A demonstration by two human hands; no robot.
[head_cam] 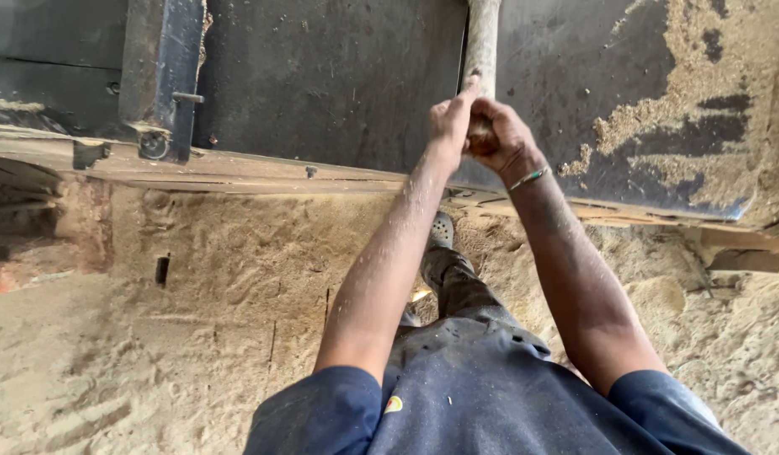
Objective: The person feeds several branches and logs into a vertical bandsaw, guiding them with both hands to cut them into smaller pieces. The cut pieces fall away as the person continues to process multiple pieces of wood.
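The pole (482, 42) is a round, pale wooden stick, and both hands are wrapped around its near end. It runs straight away from the hands, over the dark counter (322, 76), to the top edge of the view. The left hand (450, 122) is closed on the pole from the left side, with its thumb lying up along the wood. The right hand (503, 139) is closed tight on the end of the pole, just beside the left hand and touching it. A thin green bangle (528, 178) sits on the right wrist.

The dark counter is flat metal and lies under and past the hands. Far to the right of the hands, a patch of sawdust (684, 93) covers part of it. Well to the left of the hands, a dark metal bar (160, 67) stands up on the counter, with a bolt near its bottom. A worn wooden edge (229, 168) runs along the near side of the counter, just below the hands.

Under the arms the floor (170, 295) is thick with sawdust. One shoe (442, 229) shows down there, right below the left hand. Both arms are dusty, and the person wears a dark blue shirt (474, 396).
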